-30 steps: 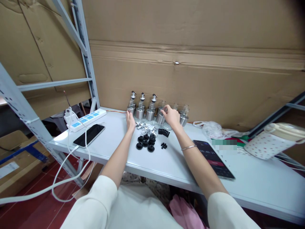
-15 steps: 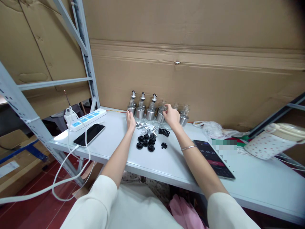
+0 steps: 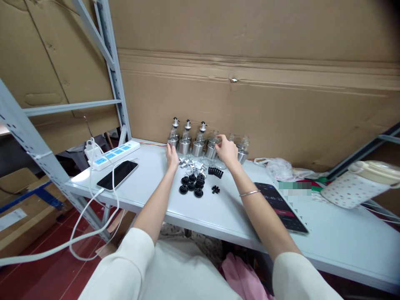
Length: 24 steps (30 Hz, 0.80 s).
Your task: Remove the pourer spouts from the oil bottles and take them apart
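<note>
My left hand [image 3: 172, 157] rests with fingers stretched out against the near side of the leftmost front bottle [image 3: 173, 142], a glass one with a silver metal sleeve. Farther right, the bent fingers of my right hand [image 3: 228, 150] close around another bottle in the same row; the hand covers most of it, and its clear glass base [image 3: 220, 165] shows below. Pourer spouts [image 3: 203, 125] with black tips top several back bottles. In front of the row lie loose silver spout parts [image 3: 196, 166], black ribbed stoppers [image 3: 191, 186], a line of black caps [image 3: 215, 172] and small black pieces [image 3: 215, 189].
A phone [image 3: 117, 176] and a white power strip [image 3: 116, 156] with cables lie at the left. On the right are a tablet [image 3: 286, 208] showing a timer, plastic bags [image 3: 279, 168] and a dotted white jug [image 3: 346, 189]. A cardboard wall [image 3: 265, 112] stands behind the table.
My right hand has shifted slightly right and lower at the bottle row. My left hand keeps its place by the leftmost bottle. The camera view has moved a little.
</note>
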Motion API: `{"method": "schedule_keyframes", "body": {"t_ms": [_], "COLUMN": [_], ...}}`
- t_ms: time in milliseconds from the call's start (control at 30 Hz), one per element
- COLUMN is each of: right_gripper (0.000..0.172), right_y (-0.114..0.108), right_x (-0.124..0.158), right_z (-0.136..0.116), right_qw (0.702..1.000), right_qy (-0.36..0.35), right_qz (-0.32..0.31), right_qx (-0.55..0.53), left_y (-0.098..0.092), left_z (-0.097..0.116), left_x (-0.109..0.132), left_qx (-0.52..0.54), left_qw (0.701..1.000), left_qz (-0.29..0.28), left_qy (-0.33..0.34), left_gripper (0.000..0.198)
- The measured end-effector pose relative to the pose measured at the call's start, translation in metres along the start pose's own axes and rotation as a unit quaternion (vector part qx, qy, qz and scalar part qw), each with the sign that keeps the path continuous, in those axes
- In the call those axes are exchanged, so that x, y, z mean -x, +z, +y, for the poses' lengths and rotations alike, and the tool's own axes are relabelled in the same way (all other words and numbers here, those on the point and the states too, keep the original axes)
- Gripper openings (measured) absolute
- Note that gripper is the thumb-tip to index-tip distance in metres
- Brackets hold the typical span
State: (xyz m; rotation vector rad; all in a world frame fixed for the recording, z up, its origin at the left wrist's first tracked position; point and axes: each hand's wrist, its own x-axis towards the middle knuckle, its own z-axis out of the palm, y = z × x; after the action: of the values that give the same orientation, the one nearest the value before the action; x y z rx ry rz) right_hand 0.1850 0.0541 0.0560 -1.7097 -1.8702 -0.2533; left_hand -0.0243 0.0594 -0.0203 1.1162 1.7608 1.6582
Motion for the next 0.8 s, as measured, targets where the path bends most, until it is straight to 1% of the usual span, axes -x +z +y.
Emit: {"method": "schedule_keyframes", "body": {"t_ms": [100,133,167,200,233,267,333,367,400,467,567,700,800], "right_gripper": [0.034,0.031,0.028,0.025,0.022,0.021,0.021,0.022,0.022,0.019,0.017,0.027,0.029], "right_y": [-0.005,-0.007,-0.009,-0.011,-0.013,-0.014,-0.014,-0.013,-0.011,-0.006,0.001,0.006,0.008], "right_x": [0.002,0.003,0.003,0.004,0.005,0.005,0.007,0.008,0.009,0.011,0.013,0.014,0.015], "right_z": [-0.006,-0.008,-0.01,-0.012,-0.013,-0.014,-0.016,-0.017,-0.018,-0.019,-0.022,-0.023,-0.023], "right_qw": [1.0,1.0,1.0,0.998,0.993,0.981,0.942,0.922,0.908,0.895,0.893,0.891,0.891], "right_qy": [-0.002,-0.004,-0.007,-0.012,-0.021,-0.031,-0.049,-0.057,-0.063,-0.074,-0.075,-0.064,-0.062], "right_qz": [0.021,0.014,-0.011,-0.056,-0.118,-0.191,-0.33,-0.38,-0.412,-0.438,-0.442,-0.445,-0.446], "right_qx": [0.0,0.003,0.004,0.003,-0.005,-0.017,-0.04,-0.046,-0.048,-0.047,-0.049,-0.052,-0.06], "left_y": [-0.004,-0.005,-0.006,-0.007,-0.008,-0.008,-0.009,-0.009,-0.009,-0.01,-0.009,-0.006,-0.002], "left_z": [0.004,0.005,0.006,0.007,0.007,0.007,0.007,0.007,0.006,0.005,0.003,-0.001,-0.002], "left_x": [0.004,0.005,0.006,0.008,0.009,0.01,0.013,0.014,0.015,0.016,0.016,0.014,0.013], "left_qx": [-0.031,-0.042,-0.052,-0.063,-0.074,-0.085,-0.111,-0.125,-0.137,-0.16,-0.187,-0.208,-0.214], "left_qw": [0.999,0.999,0.998,0.998,0.997,0.996,0.994,0.992,0.99,0.986,0.981,0.974,0.97], "left_qz": [0.031,0.035,0.032,0.026,0.017,0.008,-0.008,-0.014,-0.02,-0.031,-0.05,-0.079,-0.101], "left_qy": [-0.004,-0.006,-0.006,-0.006,-0.005,-0.003,0.002,0.005,0.008,0.016,0.026,0.036,0.048], "left_gripper": [0.04,0.036,0.033,0.03,0.028,0.025,0.02,0.018,0.018,0.018,0.016,0.014,0.016]}}
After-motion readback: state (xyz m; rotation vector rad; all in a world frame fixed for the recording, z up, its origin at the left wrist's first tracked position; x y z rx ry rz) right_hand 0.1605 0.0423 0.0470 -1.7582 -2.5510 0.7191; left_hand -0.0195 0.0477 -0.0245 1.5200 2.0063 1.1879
